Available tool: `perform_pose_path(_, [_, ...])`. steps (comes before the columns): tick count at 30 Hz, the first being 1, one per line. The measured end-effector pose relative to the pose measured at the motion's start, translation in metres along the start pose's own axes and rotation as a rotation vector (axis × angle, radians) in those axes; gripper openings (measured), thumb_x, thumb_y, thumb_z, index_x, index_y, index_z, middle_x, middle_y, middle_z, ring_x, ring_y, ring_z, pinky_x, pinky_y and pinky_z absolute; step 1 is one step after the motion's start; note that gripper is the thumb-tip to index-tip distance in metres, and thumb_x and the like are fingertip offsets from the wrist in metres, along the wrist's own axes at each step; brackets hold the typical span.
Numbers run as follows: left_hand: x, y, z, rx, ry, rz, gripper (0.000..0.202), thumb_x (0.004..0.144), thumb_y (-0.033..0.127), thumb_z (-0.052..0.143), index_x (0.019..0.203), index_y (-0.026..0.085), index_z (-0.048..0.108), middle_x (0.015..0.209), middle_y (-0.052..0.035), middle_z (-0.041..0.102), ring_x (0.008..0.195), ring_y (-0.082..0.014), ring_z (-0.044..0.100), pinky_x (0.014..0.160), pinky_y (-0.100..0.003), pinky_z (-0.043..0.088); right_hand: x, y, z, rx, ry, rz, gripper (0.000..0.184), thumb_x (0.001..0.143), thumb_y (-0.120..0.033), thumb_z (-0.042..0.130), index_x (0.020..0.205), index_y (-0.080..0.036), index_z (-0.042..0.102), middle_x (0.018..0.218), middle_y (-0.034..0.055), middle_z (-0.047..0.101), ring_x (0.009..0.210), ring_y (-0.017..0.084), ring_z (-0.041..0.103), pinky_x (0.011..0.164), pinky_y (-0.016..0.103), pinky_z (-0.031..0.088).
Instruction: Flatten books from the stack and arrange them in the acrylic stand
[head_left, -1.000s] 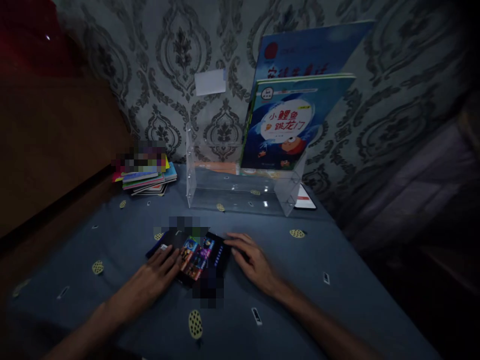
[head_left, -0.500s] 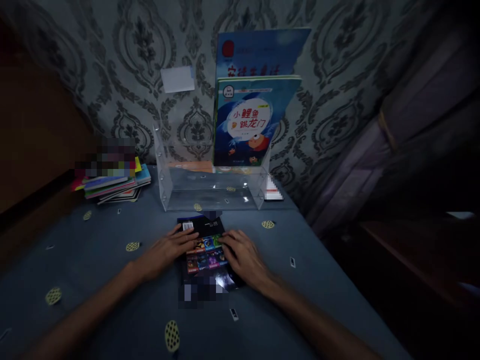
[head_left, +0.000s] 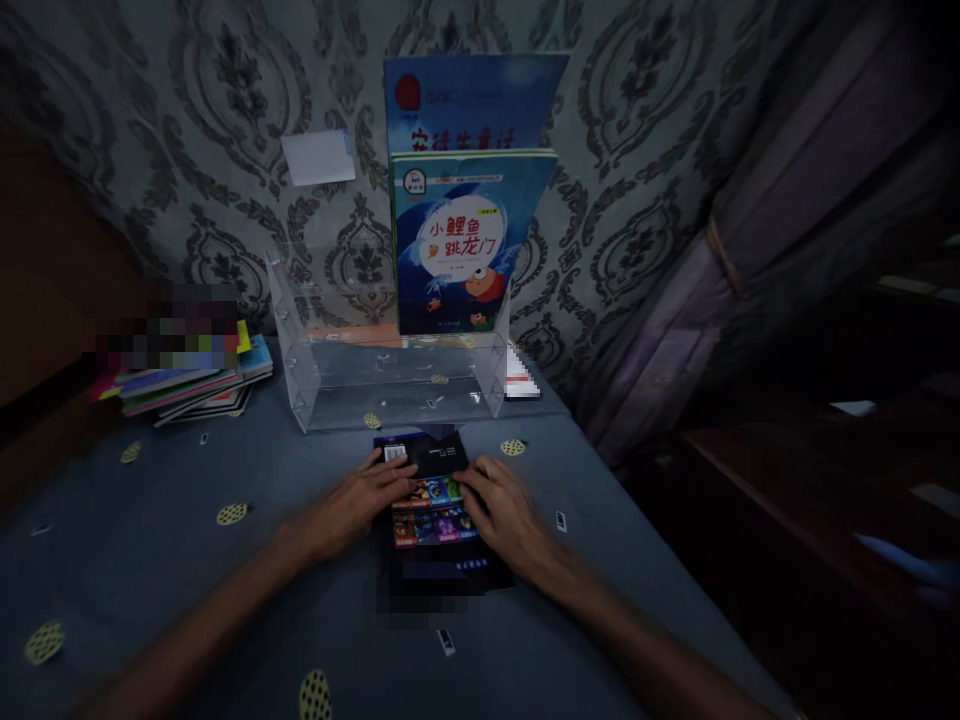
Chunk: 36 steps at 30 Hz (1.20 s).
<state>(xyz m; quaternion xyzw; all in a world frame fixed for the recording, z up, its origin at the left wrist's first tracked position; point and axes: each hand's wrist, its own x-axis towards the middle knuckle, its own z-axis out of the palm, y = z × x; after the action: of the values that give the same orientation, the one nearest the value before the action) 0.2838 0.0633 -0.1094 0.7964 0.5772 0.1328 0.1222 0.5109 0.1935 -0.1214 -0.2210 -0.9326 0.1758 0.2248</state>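
A dark book [head_left: 431, 555] lies flat on the cloth, showing a barcode near its top and rows of bright little pictures across its middle. My left hand [head_left: 367, 500] rests palm down over its left edge, fingers stretched onto the cover and apart. On the opposite edge, my right hand [head_left: 506, 510] lies with slightly bent fingers touching the cover beside the pictures. Behind the book stands a clear acrylic rack [head_left: 390, 405]. Upright in its right half are a blue picture book with an orange fish [head_left: 469, 240] and a taller blue book [head_left: 480, 95].
A stack of books [head_left: 187, 385] sits at the left, partly blurred out. The patterned tablecloth [head_left: 300, 610] covers the table, whose right edge slopes down beside a tied curtain [head_left: 667, 290]. A white card [head_left: 319, 158] shows against the wallpaper above the rack.
The camera view has turned right, so the rack and stack appear farther left. Both hands stay on the dark book, which sits slightly further right in view; glare on its lower part has faded.
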Motion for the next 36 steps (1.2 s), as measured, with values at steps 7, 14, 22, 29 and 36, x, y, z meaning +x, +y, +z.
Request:
perform_pose_path(7, [0.001,-0.005,0.015,0.024,0.129,0.040,0.055,0.094,0.003,0.038,0.144,0.026,0.042,0.154,-0.0075,0.041,0.145,-0.0207,0.034,0.119,-0.051,0.028,-0.005,0.005,-0.010,-0.094,-0.003,-0.002,0.027,0.094,-0.013,0.046,0.105,-0.017,0.070,0.095,0.0102,0.066,0.092,0.026,0.060,0.084,0.044,0.052])
perform_pose_path(14, [-0.002,-0.014,0.028,0.115,0.495,-0.036,0.034,0.098,0.016,0.043,0.130,0.021,0.054,0.132,-0.0105,0.062,0.127,-0.0227,0.056,0.106,-0.045,0.050,0.032,-0.011,0.013,0.027,-0.049,-0.247,0.040,0.093,-0.010,0.044,0.126,-0.018,0.062,0.130,0.0116,0.065,0.125,0.023,0.056,0.105,0.046,0.046])
perform_pose_path(22, [0.002,-0.010,0.024,0.185,0.484,-0.058,0.031,0.099,0.020,0.043,0.127,0.021,0.057,0.127,-0.0099,0.066,0.120,-0.0225,0.062,0.101,-0.042,0.053,0.061,-0.017,0.038,0.048,-0.256,-0.285,0.060,0.086,-0.003,0.043,0.145,-0.011,0.041,0.149,0.0148,0.048,0.143,0.021,0.037,0.121,0.046,0.028])
perform_pose_path(29, [0.002,-0.017,0.029,0.268,0.506,-0.036,0.026,0.099,0.020,0.044,0.120,0.018,0.059,0.124,-0.0119,0.068,0.117,-0.0243,0.064,0.096,-0.043,0.057,0.046,0.023,0.024,0.033,-0.157,-0.196,0.050,0.093,-0.009,0.039,0.142,-0.019,0.048,0.144,0.0117,0.055,0.139,0.022,0.045,0.119,0.053,0.028])
perform_pose_path(36, [0.002,-0.016,0.026,0.242,0.508,-0.035,0.028,0.100,0.023,0.042,0.122,0.021,0.059,0.125,-0.0103,0.067,0.115,-0.0233,0.065,0.095,-0.042,0.057,0.037,0.056,0.011,0.114,-0.069,-0.086,0.044,0.096,-0.016,0.042,0.139,-0.025,0.051,0.139,0.0079,0.060,0.132,0.022,0.053,0.117,0.059,0.028])
